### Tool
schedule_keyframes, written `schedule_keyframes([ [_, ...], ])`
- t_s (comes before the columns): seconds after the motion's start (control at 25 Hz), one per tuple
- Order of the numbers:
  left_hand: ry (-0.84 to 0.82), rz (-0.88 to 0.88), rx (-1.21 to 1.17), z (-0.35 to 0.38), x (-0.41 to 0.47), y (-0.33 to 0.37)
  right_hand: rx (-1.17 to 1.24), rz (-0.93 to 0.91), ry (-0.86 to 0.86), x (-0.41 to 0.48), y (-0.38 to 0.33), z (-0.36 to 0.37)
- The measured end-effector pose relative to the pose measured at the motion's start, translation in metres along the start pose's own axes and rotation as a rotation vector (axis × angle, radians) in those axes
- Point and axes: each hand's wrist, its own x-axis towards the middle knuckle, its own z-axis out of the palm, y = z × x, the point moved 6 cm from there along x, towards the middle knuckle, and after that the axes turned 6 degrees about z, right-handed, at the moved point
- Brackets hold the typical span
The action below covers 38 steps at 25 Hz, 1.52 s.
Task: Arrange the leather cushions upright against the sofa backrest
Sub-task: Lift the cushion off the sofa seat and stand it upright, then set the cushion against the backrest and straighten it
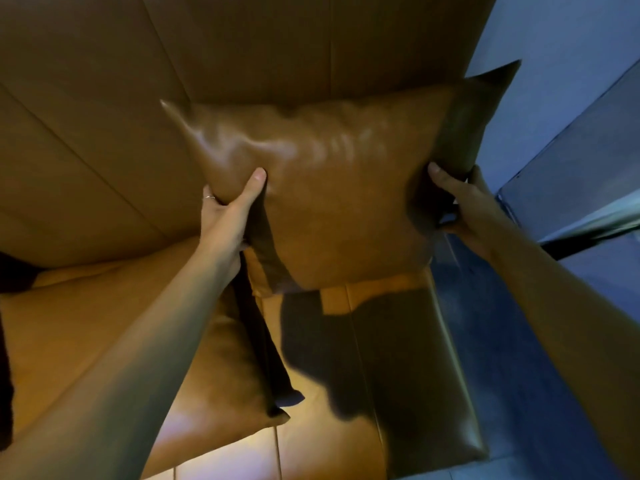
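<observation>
A tan leather cushion (332,188) is held up in the air in front of the sofa backrest (242,46), above the right end of the seat (398,358). My left hand (232,209) grips its left edge, thumb pressed into the front face. My right hand (464,202) grips its right edge, fingers behind. A second tan leather cushion (131,341) lies flat on the seat at the left, partly under my left forearm.
The sofa's right edge (460,393) drops off to a bluish floor (519,375). A blue-grey wall (561,64) and a dark ledge (588,216) lie to the right. A dark object shows at the far left edge (7,375).
</observation>
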Motion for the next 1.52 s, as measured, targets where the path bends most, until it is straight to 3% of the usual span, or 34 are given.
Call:
schedule_keyframes([
  [0.16,-0.026,-0.016,-0.1,0.002,0.009,-0.012,0.102,-0.022,-0.005,0.011,0.015,0.007],
  [0.32,-0.057,-0.01,-0.059,-0.002,0.018,-0.014,0.003,-0.043,0.032,0.01,0.014,0.01],
  [0.56,-0.121,0.092,0.368,-0.036,0.015,-0.001,-0.363,-0.243,0.528,-0.04,0.014,0.025],
  [0.64,-0.131,0.12,0.507,-0.073,0.016,-0.006,-0.585,-0.289,0.605,-0.071,0.019,0.054],
  [0.8,-0.076,0.182,0.75,-0.153,0.017,-0.011,-1.013,-0.458,0.433,-0.108,0.042,0.162],
  [0.96,-0.054,0.224,0.841,-0.235,0.025,-0.014,-1.116,-0.497,0.272,-0.123,0.079,0.274],
  [1.16,0.071,0.118,0.91,-0.339,0.04,-0.035,-1.225,-0.446,0.135,-0.125,0.143,0.381],
  [1.36,0.16,-0.07,0.668,-0.411,0.039,-0.09,-1.226,-0.119,0.054,-0.103,0.214,0.415],
  [1.52,0.147,-0.164,0.501,-0.419,0.047,-0.112,-1.096,-0.115,0.111,-0.096,0.209,0.413],
])
